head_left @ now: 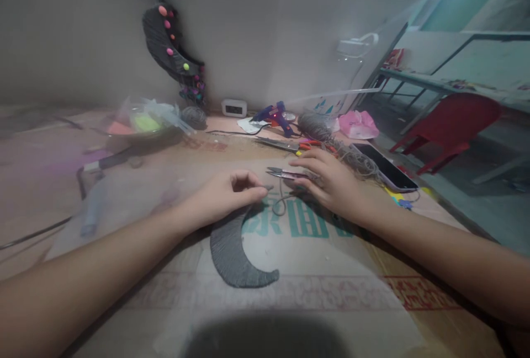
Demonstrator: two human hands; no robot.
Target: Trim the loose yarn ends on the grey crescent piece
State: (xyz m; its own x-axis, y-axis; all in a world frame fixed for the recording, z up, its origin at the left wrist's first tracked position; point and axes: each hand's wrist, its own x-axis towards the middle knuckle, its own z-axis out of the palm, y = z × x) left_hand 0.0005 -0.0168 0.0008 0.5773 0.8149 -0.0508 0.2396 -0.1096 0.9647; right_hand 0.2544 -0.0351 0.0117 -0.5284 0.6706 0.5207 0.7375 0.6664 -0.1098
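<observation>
A crescent wrapped in grey yarn (232,253) lies on the tabletop sheet, curving away below my left hand (244,190). The thumb and fingers of that hand are pinched together on the crescent's upper tip. Small thread snips (285,174) point left from my right hand (327,179), whose fingers and thumb are curled about the handles. The blades are slightly parted, just beyond the left fingertips. A loose tail of grey yarn (279,206) loops down on the sheet between both hands.
Behind the hands lie red-handled scissors (281,144), a glue gun (275,118), grey yarn (317,126) and a phone (385,167). At back left stands a bowl (144,132). A decorated crescent (165,43) hangs on the wall. A red chair (455,123) stands at right.
</observation>
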